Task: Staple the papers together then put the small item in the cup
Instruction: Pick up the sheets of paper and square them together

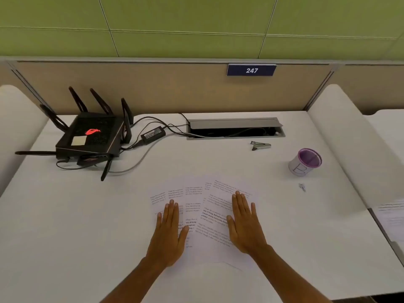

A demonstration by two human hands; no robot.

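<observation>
Both hands are lying flat, palms down, on the papers (205, 215) in the lower centre of the frame. The left hand (169, 234) is pressing on the left side of the sheets, fingers extended and close together, thumb out to the right; it is gripping nothing. The right hand (244, 224) is resting on the right side, likewise spread flat, fingers straight, holding nothing.

The papers are sitting fanned out, several printed sheets overlapping at slightly different angles, on the white desk (87, 226). Text is showing on them but is too blurred to read.

The stapler (260, 145) is lying at centre right of the frame, just below the grey cable tray (236, 127) and well apart from the papers. The cup (305, 162), white with a purple rim and a letter marked on its side, is standing upright at the right. The small item (302, 187) is lying on the desk just below the cup, not touching it; its form is too small to make out.

At upper left a black router (89, 136) with antennas is glowing red, with its power adapter (153, 134) beside it. A "247" sign (251, 70) is hanging on the partition.
</observation>
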